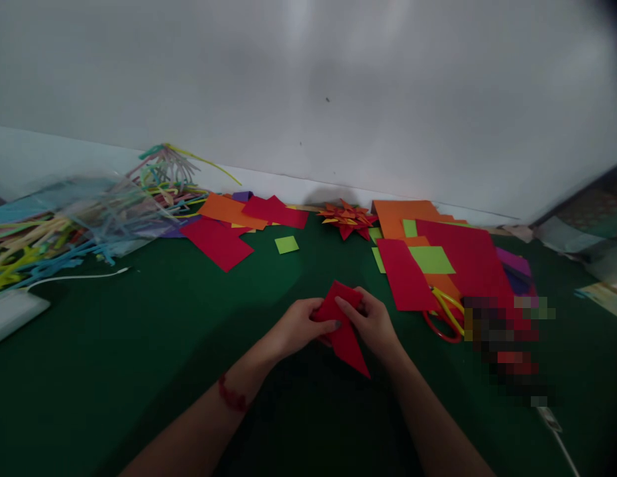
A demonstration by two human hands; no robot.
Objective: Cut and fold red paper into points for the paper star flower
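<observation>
Between my two hands is a folded piece of red paper [345,334], held up over the green table with one pointed end toward me. My left hand [303,326] grips its left edge, thumb lying across the front. On the upper right edge my right hand [372,319] pinches it, with the thumb pressed on the face and the fingers behind. The fingers behind the paper are partly hidden. Beyond my hands, against the wall, sits a spiky red and orange paper flower [346,218]. A small green paper square [287,245] lies to its left.
Red paper sheets [462,255] and orange paper [402,215] overlap at the right, beside scissors [446,311] with red and yellow handles. More red paper [219,244] lies left. A plastic bag [119,212] of coloured strips and a white cabled device [14,315] are at far left.
</observation>
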